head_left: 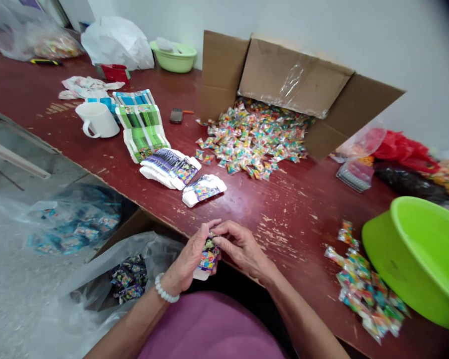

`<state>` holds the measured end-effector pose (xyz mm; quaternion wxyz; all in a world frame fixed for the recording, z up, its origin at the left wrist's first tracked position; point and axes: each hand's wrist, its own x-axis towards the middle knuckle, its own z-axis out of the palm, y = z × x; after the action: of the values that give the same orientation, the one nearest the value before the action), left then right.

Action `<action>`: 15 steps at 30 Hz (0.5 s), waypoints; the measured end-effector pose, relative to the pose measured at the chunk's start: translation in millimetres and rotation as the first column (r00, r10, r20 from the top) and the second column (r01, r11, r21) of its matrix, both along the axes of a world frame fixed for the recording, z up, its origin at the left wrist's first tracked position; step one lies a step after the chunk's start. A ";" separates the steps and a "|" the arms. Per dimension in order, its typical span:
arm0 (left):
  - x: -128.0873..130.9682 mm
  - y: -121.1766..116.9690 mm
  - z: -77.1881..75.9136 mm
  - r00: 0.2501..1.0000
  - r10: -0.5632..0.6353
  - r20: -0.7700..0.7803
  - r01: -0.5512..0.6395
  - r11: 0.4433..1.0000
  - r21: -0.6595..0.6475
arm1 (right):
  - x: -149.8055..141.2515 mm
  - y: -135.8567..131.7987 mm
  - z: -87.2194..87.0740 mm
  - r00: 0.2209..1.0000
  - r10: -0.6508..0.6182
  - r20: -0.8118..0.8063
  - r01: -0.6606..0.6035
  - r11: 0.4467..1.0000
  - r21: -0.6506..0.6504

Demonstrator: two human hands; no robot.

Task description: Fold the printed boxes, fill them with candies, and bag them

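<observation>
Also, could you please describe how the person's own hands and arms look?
The left hand and the right hand wear no gloves, and no sleeves show on the forearms. Around the left wrist is a bracelet of round, pale beads; the right wrist is bare.

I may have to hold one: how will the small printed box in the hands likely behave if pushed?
The small printed box in the left hand looks like thin card, so it probably feels light and could dent under pressure. The white flap juts from its near end and would likely bend.
</observation>
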<state>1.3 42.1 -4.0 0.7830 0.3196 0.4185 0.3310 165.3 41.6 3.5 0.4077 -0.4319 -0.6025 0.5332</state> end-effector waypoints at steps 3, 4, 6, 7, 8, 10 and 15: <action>-1.1 2.6 0.5 0.996 0.013 0.086 -0.011 1.000 -0.021 | 26.0 37.9 -9.3 0.976 -0.093 0.198 0.074 0.992 0.099; -2.2 3.7 1.7 0.994 0.025 0.103 -0.022 0.999 -0.031 | 38.8 56.9 -13.3 0.927 -0.248 0.281 0.207 0.964 0.169; -5.2 5.6 4.6 0.995 0.038 0.093 -0.034 0.999 -0.042 | 65.9 98.4 -22.5 0.720 -0.515 0.466 0.376 0.853 0.362; -7.2 6.3 5.8 0.997 0.036 0.070 -0.033 0.999 -0.039 | 78.1 118.1 -27.4 0.606 -0.569 0.555 0.385 0.821 0.421; -9.4 7.0 6.5 0.999 0.025 0.046 -0.024 0.999 -0.031 | 88.3 135.3 -32.3 0.515 -0.573 0.637 0.373 0.819 0.435; -14.9 8.4 6.2 1.000 -0.015 0.004 0.015 1.000 -0.012 | 100.8 159.5 -41.7 0.404 -0.543 0.737 0.348 0.836 0.425; -31.9 14.0 0.1 1.000 -0.003 -0.026 0.004 1.000 0.024 | 100.2 157.5 -57.7 0.397 -0.535 0.746 0.338 0.841 0.423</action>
<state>-30.5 56.1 -3.9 0.7741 0.3342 0.4242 0.3305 265.5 199.2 -54.2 0.2321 -0.7321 -0.6371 0.0654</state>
